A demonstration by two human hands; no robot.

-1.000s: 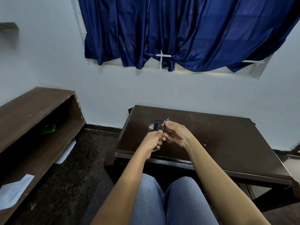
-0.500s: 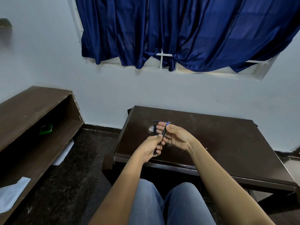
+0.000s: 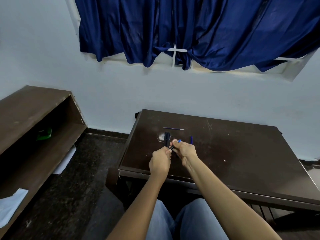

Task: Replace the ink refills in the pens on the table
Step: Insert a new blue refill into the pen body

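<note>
Both hands meet over the near left part of the dark brown table point(image 3: 242, 153). My left hand point(image 3: 160, 162) grips the lower end of a black pen point(image 3: 171, 147). My right hand point(image 3: 185, 150) pinches the pen's upper part, and its blue tip point(image 3: 179, 140) pokes out above the fingers. Dark pens point(image 3: 167, 138) lie together on the table just beyond my hands. A thin refill point(image 3: 173, 129) lies crosswise farther back. A small blue piece point(image 3: 191, 139) lies to the right of my right hand.
A brown open shelf unit point(image 3: 34, 122) stands on the left with a green object point(image 3: 44, 134) and white papers point(image 3: 12, 205) inside. A blue curtain point(image 3: 190, 28) hangs on the wall above the table. My knees in jeans point(image 3: 181, 220) are under the table's front edge.
My hands have drawn closer together along the pen, so less of it shows between them. The blue piece to the right of my hand has come into view.
</note>
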